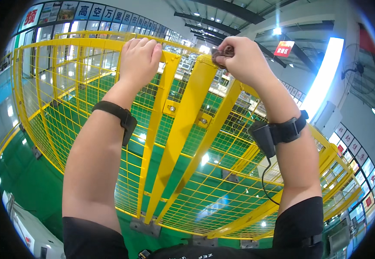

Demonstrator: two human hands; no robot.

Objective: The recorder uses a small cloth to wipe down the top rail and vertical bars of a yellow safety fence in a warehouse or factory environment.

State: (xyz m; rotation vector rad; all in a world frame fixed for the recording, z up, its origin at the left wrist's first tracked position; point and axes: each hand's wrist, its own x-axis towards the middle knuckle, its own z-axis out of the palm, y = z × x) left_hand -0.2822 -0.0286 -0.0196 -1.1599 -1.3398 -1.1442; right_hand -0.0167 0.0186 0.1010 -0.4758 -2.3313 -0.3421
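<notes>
My left hand (142, 60) lies over the top rail (87, 43) of a yellow wire-mesh safety fence, its fingers curled across the metal. In my right hand (244, 60) is a crumpled brown cloth (218, 58), pinched between thumb and fingers. The cloth is at the upper end of a yellow square post (190, 110), by its capped top; whether it touches the cap is hard to tell. Bolted brackets (171, 108) join the post to the mesh panels on both sides. Black straps with small boxes circle both my wrists.
A dark base plate (145, 226) fixes the post to the glossy green floor (28, 181). Further yellow fence panels stand right and behind. At lower left is a white machine cabinet (32, 230). A thin black cable (263, 178) hangs from the right wrist box. Equipment stands beyond the mesh.
</notes>
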